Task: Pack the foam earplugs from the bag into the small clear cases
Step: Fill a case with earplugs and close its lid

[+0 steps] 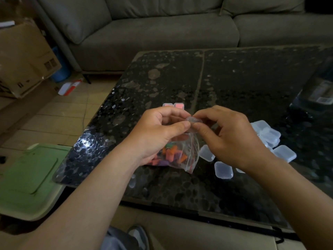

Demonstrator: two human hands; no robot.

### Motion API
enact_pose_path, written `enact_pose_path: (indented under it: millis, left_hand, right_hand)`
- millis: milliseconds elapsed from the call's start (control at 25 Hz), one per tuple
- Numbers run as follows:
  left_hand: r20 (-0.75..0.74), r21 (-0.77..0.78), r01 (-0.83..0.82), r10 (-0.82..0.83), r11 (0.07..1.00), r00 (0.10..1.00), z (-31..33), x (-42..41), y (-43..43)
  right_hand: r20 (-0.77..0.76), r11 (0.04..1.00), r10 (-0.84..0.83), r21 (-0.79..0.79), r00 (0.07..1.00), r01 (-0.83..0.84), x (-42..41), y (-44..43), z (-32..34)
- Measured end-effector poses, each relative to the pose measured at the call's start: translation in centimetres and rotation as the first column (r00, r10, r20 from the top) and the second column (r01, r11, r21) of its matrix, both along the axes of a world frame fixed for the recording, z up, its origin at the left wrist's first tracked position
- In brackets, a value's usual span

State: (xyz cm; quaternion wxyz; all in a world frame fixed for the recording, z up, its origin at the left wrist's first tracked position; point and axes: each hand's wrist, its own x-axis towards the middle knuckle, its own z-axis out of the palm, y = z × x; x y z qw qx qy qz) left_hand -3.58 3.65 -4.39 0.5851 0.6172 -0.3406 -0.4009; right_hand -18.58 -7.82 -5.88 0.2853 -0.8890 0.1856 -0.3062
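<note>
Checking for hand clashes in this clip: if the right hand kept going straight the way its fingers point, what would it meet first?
Probably the left hand. The right hand points across at it, and both pinch the same small clear case above the earplug bag. Depth is unclear.

A clear zip bag is held up by its pinched top toward the worktop's near edge, left of the middle, its lower end sagging down to the surface. Orange, purple, pink and green foam earplugs are heaped in its bottom. Small clear cases, lids closed, lie scattered just right of it. Two pink-filled cases sit side by side farther in.
</note>
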Motion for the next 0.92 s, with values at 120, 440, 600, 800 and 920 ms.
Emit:
enact_pose_path:
  millis: [120, 440, 600, 800, 920]
  left_hand:
    - [-0.012, -0.001, 0.008, -0.008, 1.000, 1.000, 0.10, -0.13, -0.04]
    - [-0.016, -0.019, 0.019, -0.019, 1.000, 1.000, 0.00, -0.20, -0.13]
    - [-0.013, -0.025, 0.029, -0.029, 0.999, 0.999, -0.09, -0.16, -0.19]
    - [0.001, -0.013, 0.010, -0.010, 1.000, 1.000, -0.27, -0.13, -0.22]
    - [0.233, -0.025, -0.101, 0.104, 0.995, 0.967, -0.66, -0.13, -0.53]
  right_hand:
    - [-0.004, 1.000, 0.006, -0.005, 1.000, -0.006, -0.04, -0.01, 0.02]
    - [0.013, 1.000, 0.008, -0.004, 1.000, -0.008, 0.01, 0.03, 0.04]
    - [0.023, 1.000, 0.007, -0.019, 1.000, -0.007, 0.01, 0.01, -0.05]
    - [-0.011, 1.000, -0.010, -0.024, 1.000, 0.010, -0.04, 0.06, 0.03]
    - [-0.055, 0.995, -0.075, -0.069, 0.996, 0.071, 0.00, -0.18, -0.19]
